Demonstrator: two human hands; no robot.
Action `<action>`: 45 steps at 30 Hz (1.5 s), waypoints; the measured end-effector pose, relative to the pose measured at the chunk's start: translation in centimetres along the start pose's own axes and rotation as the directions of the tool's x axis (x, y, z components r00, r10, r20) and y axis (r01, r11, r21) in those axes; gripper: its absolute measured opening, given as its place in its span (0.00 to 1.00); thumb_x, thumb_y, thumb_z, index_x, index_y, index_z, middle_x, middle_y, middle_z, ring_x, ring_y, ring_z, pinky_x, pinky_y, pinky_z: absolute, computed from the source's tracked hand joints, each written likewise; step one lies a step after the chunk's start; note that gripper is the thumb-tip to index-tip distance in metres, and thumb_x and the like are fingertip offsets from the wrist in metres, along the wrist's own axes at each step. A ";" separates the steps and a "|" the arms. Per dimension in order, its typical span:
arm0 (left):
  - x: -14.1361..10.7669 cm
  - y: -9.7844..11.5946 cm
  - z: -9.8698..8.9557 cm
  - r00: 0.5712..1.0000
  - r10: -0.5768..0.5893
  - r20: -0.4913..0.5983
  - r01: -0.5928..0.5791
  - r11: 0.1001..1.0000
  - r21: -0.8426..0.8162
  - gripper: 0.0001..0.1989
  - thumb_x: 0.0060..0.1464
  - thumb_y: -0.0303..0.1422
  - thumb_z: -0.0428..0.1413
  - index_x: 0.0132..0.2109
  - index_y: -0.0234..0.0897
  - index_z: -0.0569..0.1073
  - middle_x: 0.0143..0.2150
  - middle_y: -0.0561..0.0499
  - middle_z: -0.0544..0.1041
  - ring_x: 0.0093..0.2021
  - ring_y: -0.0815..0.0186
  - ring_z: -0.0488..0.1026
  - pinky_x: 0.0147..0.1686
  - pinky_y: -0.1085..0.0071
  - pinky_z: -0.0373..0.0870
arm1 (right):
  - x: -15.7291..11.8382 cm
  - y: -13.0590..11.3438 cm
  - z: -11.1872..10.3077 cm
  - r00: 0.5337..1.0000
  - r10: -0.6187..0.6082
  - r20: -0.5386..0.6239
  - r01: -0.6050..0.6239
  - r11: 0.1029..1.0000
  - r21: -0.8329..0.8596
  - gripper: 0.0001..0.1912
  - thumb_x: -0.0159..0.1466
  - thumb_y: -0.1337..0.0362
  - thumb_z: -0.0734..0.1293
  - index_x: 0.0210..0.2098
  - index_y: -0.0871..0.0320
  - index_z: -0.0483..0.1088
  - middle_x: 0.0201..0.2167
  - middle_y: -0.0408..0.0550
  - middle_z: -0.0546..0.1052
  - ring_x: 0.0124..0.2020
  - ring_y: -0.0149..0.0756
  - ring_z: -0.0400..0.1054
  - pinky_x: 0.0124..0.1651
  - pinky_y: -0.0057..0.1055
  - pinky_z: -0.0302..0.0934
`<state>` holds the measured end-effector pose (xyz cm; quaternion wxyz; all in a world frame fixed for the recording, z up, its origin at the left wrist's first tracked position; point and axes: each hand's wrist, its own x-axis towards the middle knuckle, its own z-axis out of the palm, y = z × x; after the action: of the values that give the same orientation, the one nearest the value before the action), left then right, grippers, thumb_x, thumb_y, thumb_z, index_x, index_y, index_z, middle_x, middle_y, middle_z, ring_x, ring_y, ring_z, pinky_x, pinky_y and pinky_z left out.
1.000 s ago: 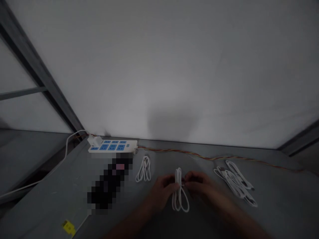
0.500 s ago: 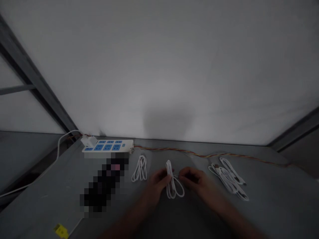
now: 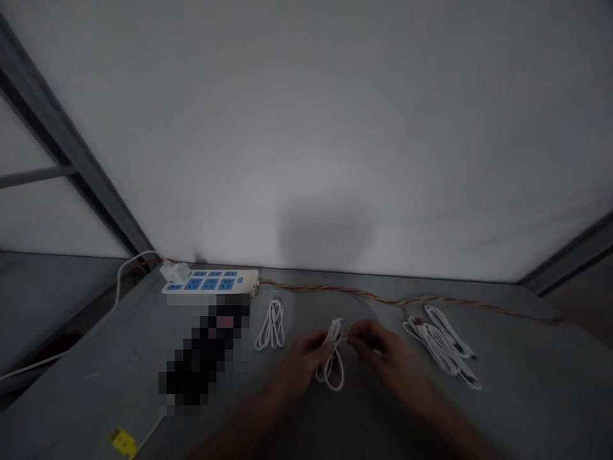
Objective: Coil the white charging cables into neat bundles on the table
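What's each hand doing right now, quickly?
Left hand: closed, holding the coiled white cable.
Right hand: fingertips pinched together beside that cable; too dim to tell whether they grip anything.

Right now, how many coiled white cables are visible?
At least 4: one coil in the left hand, another near the power strip, two or more overlapping at right, possibly hiding others.

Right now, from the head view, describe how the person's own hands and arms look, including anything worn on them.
The left hand and right hand are bare, with no gloves. The left forearm and right forearm show no sleeve, watch or bracelet within the picture. I can make out no markings, but dim light and blur could hide something small, such as a ring.
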<state>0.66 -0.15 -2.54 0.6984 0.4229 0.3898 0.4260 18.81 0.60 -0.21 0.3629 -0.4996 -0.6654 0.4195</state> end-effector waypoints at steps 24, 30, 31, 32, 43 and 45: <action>-0.3 1.4 0.8 0.991 -0.080 -0.106 0.053 0.971 -0.233 0.16 0.35 0.37 0.68 0.34 0.36 0.78 0.26 0.54 0.73 0.26 0.71 0.65 0.27 0.75 0.55 | 0.0 -0.1 0.0 0.997 0.053 -0.049 -0.051 0.998 0.045 0.15 0.58 0.51 0.67 0.32 0.56 0.73 0.23 0.44 0.72 0.25 0.35 0.65 0.27 0.29 0.58; -0.8 1.7 0.9 0.990 -0.143 0.004 0.139 0.952 -0.274 0.16 0.32 0.35 0.67 0.32 0.35 0.75 0.25 0.53 0.73 0.25 0.70 0.67 0.26 0.74 0.56 | -0.1 -0.1 0.0 0.999 0.031 -0.024 -0.030 0.998 0.055 0.13 0.59 0.52 0.67 0.31 0.56 0.73 0.23 0.45 0.73 0.24 0.34 0.65 0.28 0.29 0.58; -0.9 1.7 1.0 0.988 -0.157 0.008 0.153 0.947 -0.284 0.16 0.31 0.35 0.67 0.31 0.35 0.74 0.25 0.52 0.73 0.25 0.69 0.68 0.26 0.73 0.58 | -0.1 -0.3 0.0 0.999 0.036 -0.023 -0.035 0.998 0.054 0.13 0.58 0.52 0.67 0.31 0.56 0.73 0.23 0.45 0.73 0.24 0.34 0.65 0.27 0.29 0.58; -0.9 1.6 1.0 0.987 -0.159 0.000 0.152 0.944 -0.293 0.16 0.30 0.35 0.68 0.30 0.35 0.73 0.24 0.53 0.73 0.25 0.68 0.68 0.26 0.73 0.59 | -0.2 -0.4 0.0 0.999 0.040 -0.023 -0.038 0.998 0.054 0.13 0.58 0.52 0.67 0.31 0.56 0.73 0.23 0.45 0.73 0.24 0.34 0.65 0.27 0.29 0.58; -0.3 0.9 0.7 0.975 -0.151 -0.164 0.101 0.955 -0.277 0.17 0.35 0.39 0.68 0.29 0.36 0.72 0.18 0.59 0.67 0.19 0.74 0.62 0.21 0.75 0.53 | 0.0 -0.1 -0.2 0.998 0.023 -0.051 -0.023 1.000 0.016 0.14 0.59 0.51 0.67 0.32 0.56 0.73 0.25 0.46 0.73 0.26 0.35 0.66 0.28 0.29 0.59; -0.4 1.0 0.6 0.975 -0.154 -0.161 0.103 0.953 -0.286 0.18 0.37 0.39 0.68 0.34 0.35 0.75 0.18 0.60 0.66 0.19 0.75 0.61 0.22 0.75 0.53 | 0.0 -0.1 -0.2 0.998 0.017 -0.052 -0.017 1.000 0.004 0.15 0.59 0.50 0.66 0.32 0.56 0.73 0.25 0.46 0.73 0.26 0.35 0.66 0.28 0.29 0.59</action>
<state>0.86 -0.37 -1.33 0.7385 0.2546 0.4152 0.4663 18.98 0.67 -0.06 0.3774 -0.5153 -0.6506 0.4108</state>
